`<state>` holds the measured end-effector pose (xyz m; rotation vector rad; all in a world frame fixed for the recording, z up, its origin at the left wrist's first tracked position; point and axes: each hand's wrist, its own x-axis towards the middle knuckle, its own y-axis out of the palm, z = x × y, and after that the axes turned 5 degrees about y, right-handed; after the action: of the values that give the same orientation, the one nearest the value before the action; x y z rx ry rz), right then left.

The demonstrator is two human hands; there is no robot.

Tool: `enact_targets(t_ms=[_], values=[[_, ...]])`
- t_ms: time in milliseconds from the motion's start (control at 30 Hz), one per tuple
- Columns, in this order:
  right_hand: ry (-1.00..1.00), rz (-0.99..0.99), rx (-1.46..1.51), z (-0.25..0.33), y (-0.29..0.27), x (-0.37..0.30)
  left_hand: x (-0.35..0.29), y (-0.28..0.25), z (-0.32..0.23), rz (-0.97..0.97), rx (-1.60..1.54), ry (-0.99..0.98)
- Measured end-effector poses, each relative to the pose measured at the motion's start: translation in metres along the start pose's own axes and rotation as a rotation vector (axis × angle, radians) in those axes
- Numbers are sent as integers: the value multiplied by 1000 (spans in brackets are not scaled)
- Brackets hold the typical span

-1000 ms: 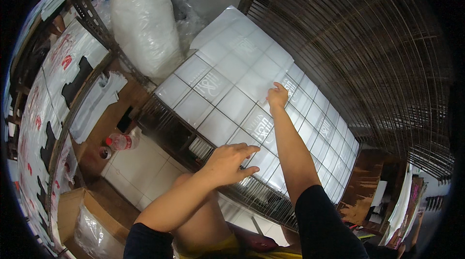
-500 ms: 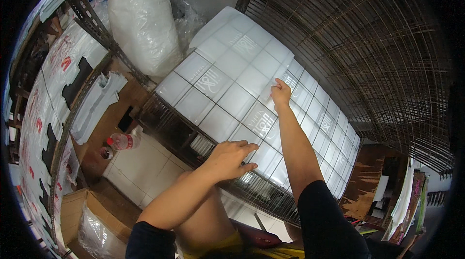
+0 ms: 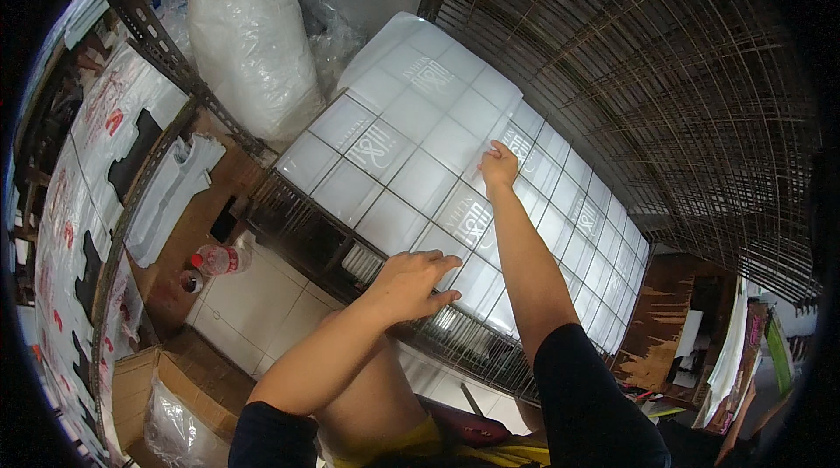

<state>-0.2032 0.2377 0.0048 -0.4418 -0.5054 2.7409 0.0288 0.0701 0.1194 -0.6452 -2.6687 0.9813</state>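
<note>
Racks of dark wire rise on the right side, and from my distant seat they take the largest part of what I see. Below them is a low stack of wire frames, and on its top lie the frosted sheets, placed in the middle of the view. They look white, smooth and half transparent, with dark grid lines crossing them; at the far end one sheet covers the grid more softly and its corner is rounded.

On the left I see white packs with red marks, too bent by the lens for me to read. Behind the frames stands a white plastic bundle, and at lower left a cardboard box.

The left hand is over the near edge of the stack, its fingers spread and the thumb apart from them. The right hand is above the middle of the sheets, its fingers partly curled; I cannot tell whether they pinch a sheet. Compared with half a second ago, both hands keep almost the same place over the sheets, and only the whole view has shifted a little.

A clear bottle with red cap and red label is near the floor tiles. Smallest is the pale printing, letters with a looped emblem, repeated on several sheets.
</note>
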Motion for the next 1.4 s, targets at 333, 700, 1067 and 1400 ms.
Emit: enact_targets(t_ms=[333, 700, 1067, 1400], values=[[20, 15, 38, -6, -3, -4, 1, 10, 7, -28, -9, -12], [-370, 1, 15, -34, -198, -103, 3, 17, 13, 4, 80, -45], [-579, -1165, -689, -37, -621, -225, 8, 40, 11, 41, 235, 8], [-47, -1517, -975, -38, -835, -232, -4, 62, -35, -20, 277, 94]])
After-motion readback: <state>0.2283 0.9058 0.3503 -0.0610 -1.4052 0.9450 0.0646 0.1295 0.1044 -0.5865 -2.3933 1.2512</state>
